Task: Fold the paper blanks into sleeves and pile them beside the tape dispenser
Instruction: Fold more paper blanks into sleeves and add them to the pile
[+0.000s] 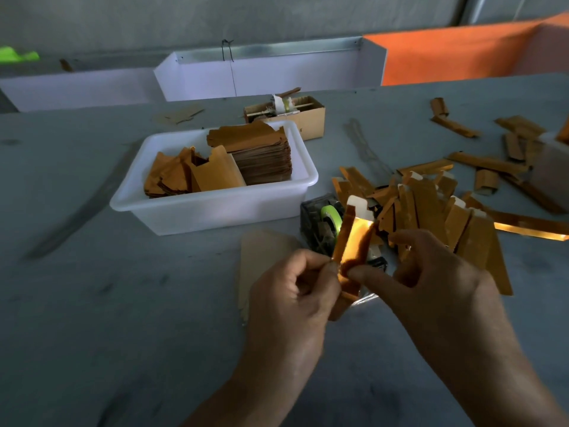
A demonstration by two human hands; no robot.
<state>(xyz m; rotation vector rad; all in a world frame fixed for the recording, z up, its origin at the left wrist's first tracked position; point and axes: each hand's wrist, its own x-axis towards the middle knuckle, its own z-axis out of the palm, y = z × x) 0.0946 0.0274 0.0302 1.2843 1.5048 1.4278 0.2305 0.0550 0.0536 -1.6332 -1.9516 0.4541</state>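
At lower centre of the frame, the left hand and the right hand each pinch one gold paper blank, held partly folded above the grey table. Directly behind it stands the tape dispenser, with the pile of folded sleeves just to its right. The white tub at centre left holds stacked blanks.

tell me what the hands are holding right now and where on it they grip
Both hands pinch one gold paper blank at its lower part: the left hand on its left edge, the right hand on its right flap.
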